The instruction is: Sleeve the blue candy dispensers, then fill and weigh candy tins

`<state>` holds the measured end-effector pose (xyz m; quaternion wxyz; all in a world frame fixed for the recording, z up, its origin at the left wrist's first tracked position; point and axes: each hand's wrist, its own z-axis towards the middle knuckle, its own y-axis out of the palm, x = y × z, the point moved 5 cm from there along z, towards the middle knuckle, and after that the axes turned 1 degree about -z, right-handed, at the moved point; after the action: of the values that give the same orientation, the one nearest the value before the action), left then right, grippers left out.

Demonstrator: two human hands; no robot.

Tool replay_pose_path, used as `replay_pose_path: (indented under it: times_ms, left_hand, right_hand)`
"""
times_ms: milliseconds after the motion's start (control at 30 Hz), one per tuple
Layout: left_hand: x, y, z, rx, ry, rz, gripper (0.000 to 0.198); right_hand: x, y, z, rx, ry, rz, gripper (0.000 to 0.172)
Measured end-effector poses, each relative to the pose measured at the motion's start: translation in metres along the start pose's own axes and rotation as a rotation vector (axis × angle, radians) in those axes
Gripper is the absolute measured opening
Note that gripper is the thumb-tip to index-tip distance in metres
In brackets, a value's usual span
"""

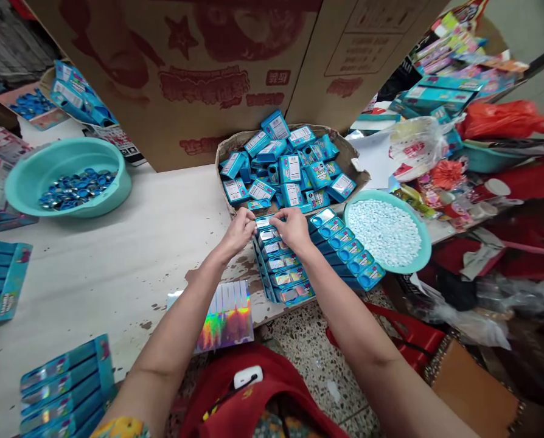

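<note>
In front of me stands a blue display box (260,274) holding a row of small packs with shiny silver, rainbow-tinted ends (283,263). Its open lid (352,249), printed with rounded blue shapes, lies folded out to the right. My left hand (241,232) is closed, thumb and fingertips pinched at the left end of the farthest pack (265,221). At that pack's right end my right hand (294,229) is also closed, fingertips on its edge. Just beyond both hands, a torn cardboard tray (224,152) is heaped with loose blue packs (290,167).
A turquoise basin (14,176) of blue caps is at left, a basin (426,243) of pale pellets at right. Behind stands a large carton (185,121). A holographic sheet (226,325) lies by the near edge. More blue boxes (66,386) lie left.
</note>
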<state>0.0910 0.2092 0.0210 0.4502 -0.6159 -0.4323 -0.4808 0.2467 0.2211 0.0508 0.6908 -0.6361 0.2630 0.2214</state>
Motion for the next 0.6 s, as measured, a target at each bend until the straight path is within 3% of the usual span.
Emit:
replay_pose_path:
  times_ms: [133,267,367,433,500,600]
  left_hand:
    - [-0.018,0.007,-0.005,0.131,-0.034,0.174,0.014]
    - [-0.032,0.014,-0.021,0.281,-0.126,0.344,0.025]
    - [-0.029,0.023,-0.030,0.344,0.010,0.228,0.047]
    - [-0.027,0.035,-0.036,0.223,0.085,0.124,0.068]
    - [-0.031,0.044,-0.045,0.165,0.061,0.021,0.079]
    - [-0.040,0.055,-0.065,0.293,-0.073,-0.158,0.074]
  right_hand:
    - [0.026,0.005,0.001,0.061,0.136,0.126,0.031]
    - [0.040,0.008,0.003,0.050,0.163,0.275,0.034]
    - [0.033,0.010,0.004,0.010,0.033,0.258,0.043]
    - [0.032,0.010,0.002,-0.064,0.018,0.273,0.050]
    - [0.039,0.006,-0.009,-0.132,0.093,0.418,0.058]
    - [0.055,-0.003,-0.044,-0.212,0.227,0.759,0.061]
